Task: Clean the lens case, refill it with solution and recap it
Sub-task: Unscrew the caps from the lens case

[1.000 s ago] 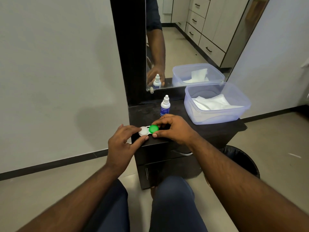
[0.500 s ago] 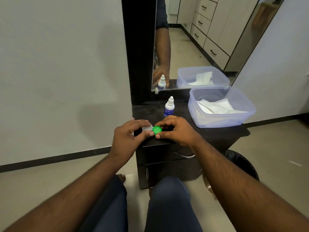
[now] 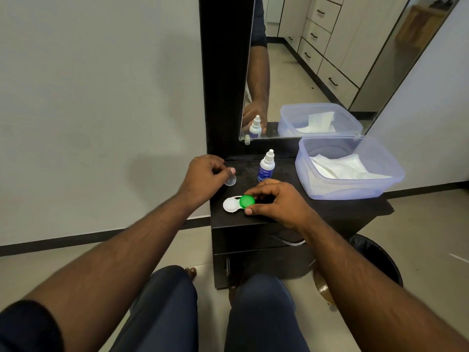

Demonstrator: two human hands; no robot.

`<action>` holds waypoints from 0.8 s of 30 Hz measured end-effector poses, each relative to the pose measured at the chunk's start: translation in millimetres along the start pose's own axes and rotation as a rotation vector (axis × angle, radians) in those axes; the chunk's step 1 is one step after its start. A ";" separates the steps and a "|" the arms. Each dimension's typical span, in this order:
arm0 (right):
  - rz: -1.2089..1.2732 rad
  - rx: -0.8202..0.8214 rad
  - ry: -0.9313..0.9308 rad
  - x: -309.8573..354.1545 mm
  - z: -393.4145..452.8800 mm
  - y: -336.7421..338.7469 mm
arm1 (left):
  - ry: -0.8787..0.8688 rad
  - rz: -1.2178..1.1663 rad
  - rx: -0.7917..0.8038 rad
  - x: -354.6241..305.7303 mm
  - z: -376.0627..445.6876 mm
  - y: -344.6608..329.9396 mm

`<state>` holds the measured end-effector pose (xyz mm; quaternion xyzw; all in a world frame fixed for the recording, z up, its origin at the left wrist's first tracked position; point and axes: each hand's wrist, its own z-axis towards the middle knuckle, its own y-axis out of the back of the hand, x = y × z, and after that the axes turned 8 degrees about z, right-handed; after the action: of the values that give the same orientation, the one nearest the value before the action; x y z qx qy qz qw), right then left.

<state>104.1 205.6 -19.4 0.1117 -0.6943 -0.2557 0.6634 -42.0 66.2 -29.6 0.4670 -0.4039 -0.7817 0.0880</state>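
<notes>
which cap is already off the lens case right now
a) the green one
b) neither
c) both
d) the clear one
d: the left hand holds the clear cap away from the lens case, whose left well lies open, while the green cap sits on the case under the right hand.

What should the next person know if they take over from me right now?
Left hand: its fingers hold the clear cap low over the cabinet top, left of the solution bottle.
Right hand: fingers pinch the green cap, which sits on the lens case.
Case lies on the cabinet top; its left well is open.
Bottle upright and capped; tissues in the plastic tub.
Done: one cap removed.
Left: green cap off, clean, refill, recap.
</notes>
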 end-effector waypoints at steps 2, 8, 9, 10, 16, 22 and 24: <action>-0.014 0.006 0.002 -0.7 -0.2 0.8 | -0.003 -0.013 0.014 -0.5 -0.5 1.1; -0.019 0.014 0.001 -1.2 -1.6 0.4 | 0.011 0.026 0.056 2.8 -21.7 17.2; -0.020 0.016 -0.005 -0.9 -1.8 0.7 | 0.011 0.026 0.015 1.6 -31.8 20.2; -0.021 0.017 -0.010 -0.9 -2.0 0.9 | 0.004 0.016 -0.025 1.0 -43.7 22.3; -0.047 0.003 -0.004 1.8 -3.9 -1.1 | -0.080 0.108 0.039 0.7 -86.6 6.8; -0.062 0.011 -0.005 1.0 -3.8 1.2 | -0.060 0.110 0.058 2.1 -72.3 6.7; -0.071 0.001 0.002 0.8 -5.3 0.9 | -0.069 0.130 0.096 0.3 -70.7 10.2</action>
<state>109.4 204.8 -18.3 0.1369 -0.6892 -0.2786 0.6547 12.0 20.5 -39.3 0.4165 -0.4729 -0.7697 0.1021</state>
